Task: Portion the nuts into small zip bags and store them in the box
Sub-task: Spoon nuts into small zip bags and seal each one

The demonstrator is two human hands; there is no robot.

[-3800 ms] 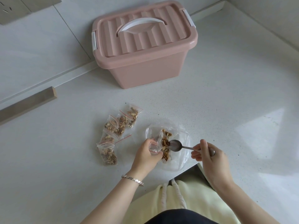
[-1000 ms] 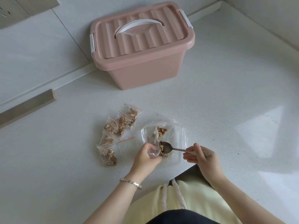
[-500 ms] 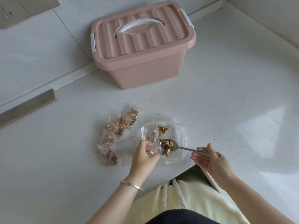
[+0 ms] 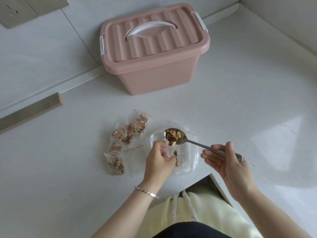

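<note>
gripping a small zip bag on the worktop nearer than the pink box, the left hand has its fingers curled round it. the right hand pinches the spoon by its handle end. the spoon's long axis slants up-left toward the box, and its bowl of nuts sits just above the bag's mouth.

Filled bags left of spoon

You have bare bench to pass right of the box and between it and the filled bags, which block the left.
</note>
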